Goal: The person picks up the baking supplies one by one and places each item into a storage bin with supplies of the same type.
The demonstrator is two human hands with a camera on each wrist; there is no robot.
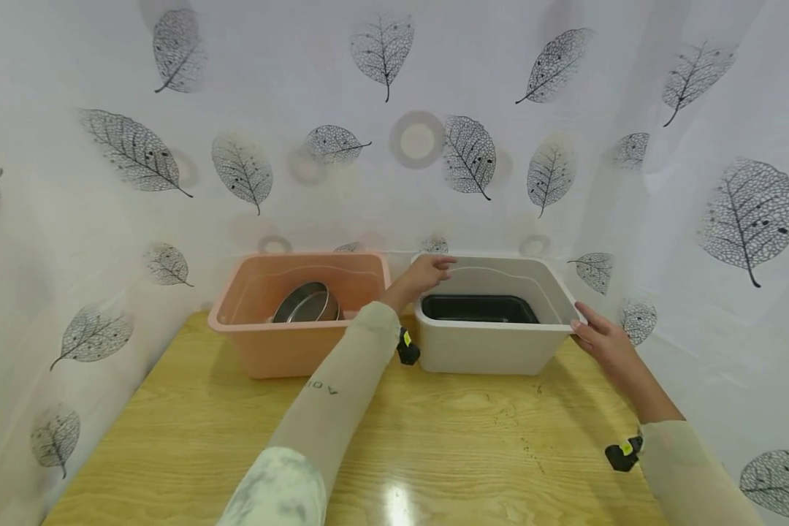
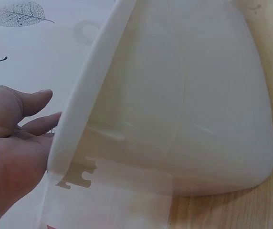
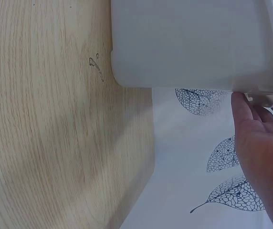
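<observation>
A white plastic bin (image 1: pixel 493 349) stands on the table, with a dark rectangular pan (image 1: pixel 480 308) inside it. My left hand (image 1: pixel 424 273) reaches over the bin's back left corner, fingers loosely extended. In the left wrist view, the thumb of that hand (image 2: pixel 12 143) is apart from the bin's rim (image 2: pixel 86 95), and other fingertips are partly hidden behind it. At the opposite end, my right hand (image 1: pixel 603 342) grips the bin's right rim near the front corner. The right wrist view shows fingers (image 3: pixel 243 109) curled under the rim's edge.
To the left is an orange-pink bin (image 1: pixel 289 351) holding round metal pans (image 1: pixel 312 303). Both bins rest on a wood-grain table (image 1: pixel 434 438), close to a white curtain (image 1: pixel 342 204) printed with leaves. A narrow gap separates the bins.
</observation>
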